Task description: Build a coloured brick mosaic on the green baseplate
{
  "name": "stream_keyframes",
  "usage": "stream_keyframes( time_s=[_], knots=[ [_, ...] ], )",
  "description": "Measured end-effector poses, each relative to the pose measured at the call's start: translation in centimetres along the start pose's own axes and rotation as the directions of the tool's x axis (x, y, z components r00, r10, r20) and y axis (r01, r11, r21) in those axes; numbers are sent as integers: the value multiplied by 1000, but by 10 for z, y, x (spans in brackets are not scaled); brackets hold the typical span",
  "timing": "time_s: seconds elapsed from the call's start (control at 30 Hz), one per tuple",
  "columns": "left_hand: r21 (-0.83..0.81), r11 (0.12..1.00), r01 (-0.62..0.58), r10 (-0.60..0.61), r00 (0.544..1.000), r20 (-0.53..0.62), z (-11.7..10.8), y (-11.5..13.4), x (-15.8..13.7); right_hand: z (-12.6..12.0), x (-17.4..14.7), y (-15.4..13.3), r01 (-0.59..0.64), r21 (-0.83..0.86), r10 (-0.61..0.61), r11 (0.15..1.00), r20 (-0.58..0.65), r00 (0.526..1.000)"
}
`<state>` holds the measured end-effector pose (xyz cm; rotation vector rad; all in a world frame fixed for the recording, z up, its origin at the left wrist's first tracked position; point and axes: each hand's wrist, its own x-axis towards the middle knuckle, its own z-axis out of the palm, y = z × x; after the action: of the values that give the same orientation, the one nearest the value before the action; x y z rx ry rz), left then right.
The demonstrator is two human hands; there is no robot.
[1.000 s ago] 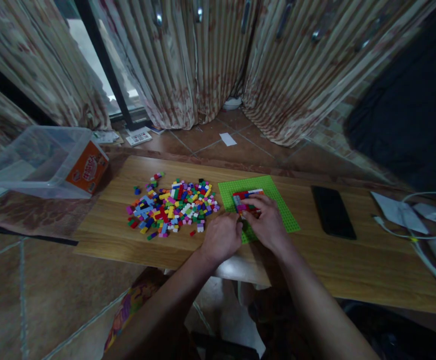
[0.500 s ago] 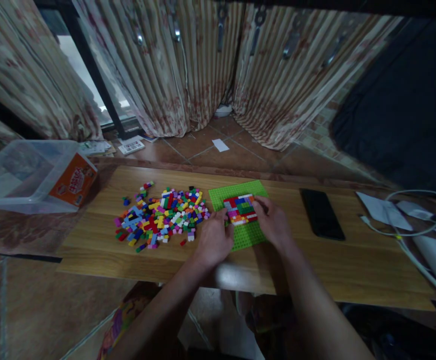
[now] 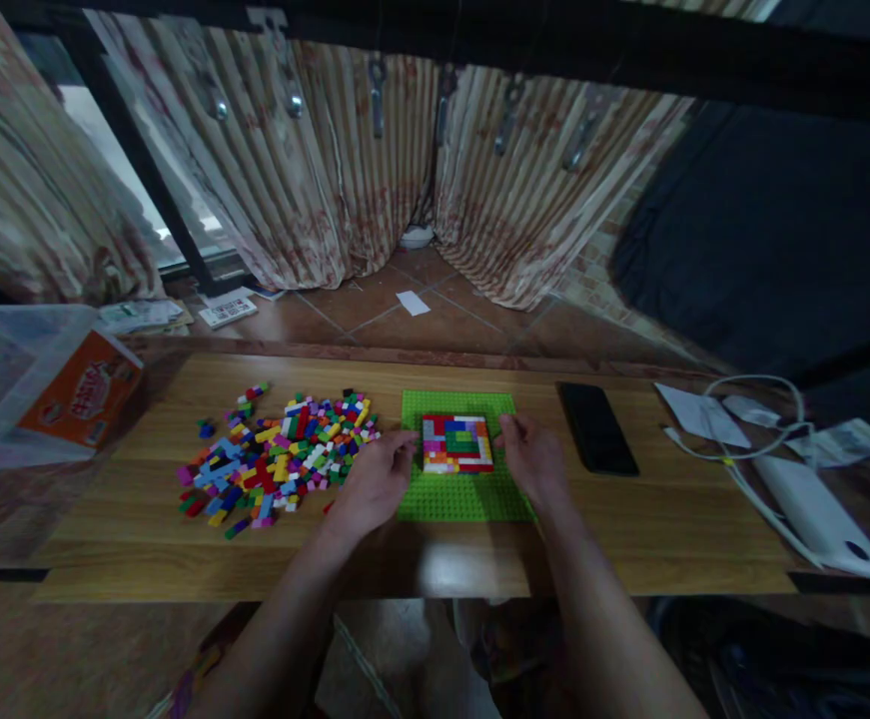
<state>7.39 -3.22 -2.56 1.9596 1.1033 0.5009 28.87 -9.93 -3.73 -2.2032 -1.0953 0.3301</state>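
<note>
A bright green studded baseplate (image 3: 445,504) lies on the wooden board. On its middle sits a low rectangular build of coloured toy bricks (image 3: 456,444), with a white, red, yellow and orange border around blue and green bricks. My left hand (image 3: 376,484) is closed at the plate's left edge, its fingertips over the studs just beside the build. At the right edge my right hand (image 3: 535,461) is closed likewise, thumb and forefinger close together over the plate. Both hands' fingertips appear slightly apart from the build. The undersides of the fingers are hidden.
A pile of loose bricks (image 3: 277,459) spreads left of the plate. A black phone (image 3: 597,427) lies to the right, and farther right are a white cable (image 3: 760,504) and papers (image 3: 700,414). A clear plastic bin (image 3: 0,369) with an orange label stands far left.
The baseplate with its build has turned from slanted to square with the board. My fingers have moved off the build's sides out to the plate's edges. The camera view has shifted.
</note>
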Motion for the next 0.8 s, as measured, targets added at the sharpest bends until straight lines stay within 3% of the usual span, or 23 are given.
stream_keyframes(
  time_s=[0.43,0.67,0.8],
  knots=[
    [-153,980,127,-130,991,-8,18,3,8,26,13,1,144,188,-137,972,-49,989],
    [-337,898,283,-294,956,21,27,0,12,32,11,8,167,202,-154,965,-79,985],
    [-282,930,237,-248,969,-4,30,-2,10,31,11,10,185,172,-177,968,-60,982]
  ],
)
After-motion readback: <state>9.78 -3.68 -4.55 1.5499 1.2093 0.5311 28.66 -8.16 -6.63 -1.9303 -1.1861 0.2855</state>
